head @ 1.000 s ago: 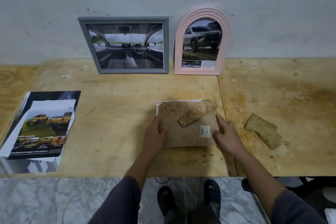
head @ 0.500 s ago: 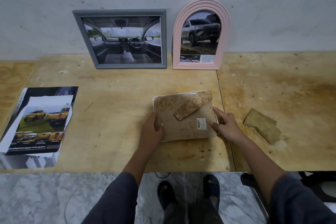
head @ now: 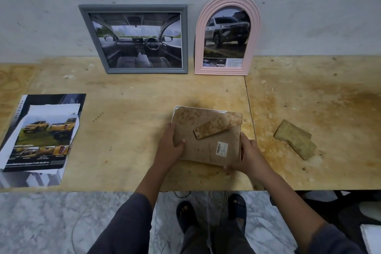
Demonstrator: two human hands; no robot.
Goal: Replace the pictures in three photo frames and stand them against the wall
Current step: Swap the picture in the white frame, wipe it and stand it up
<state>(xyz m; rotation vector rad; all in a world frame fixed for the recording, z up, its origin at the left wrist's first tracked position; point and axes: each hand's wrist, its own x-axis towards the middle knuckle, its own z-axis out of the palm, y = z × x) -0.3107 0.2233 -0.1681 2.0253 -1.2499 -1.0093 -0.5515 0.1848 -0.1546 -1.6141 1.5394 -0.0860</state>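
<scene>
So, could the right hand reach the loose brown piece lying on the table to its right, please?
Probably yes: the brown piece lies on the table just right of the right hand, with nothing between them. That hand grips the face-down frame, though, so it must let go first.

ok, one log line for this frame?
step: third frame back up | left hand grips left edge | right hand grips right corner | grey frame, pink frame against wall
</scene>
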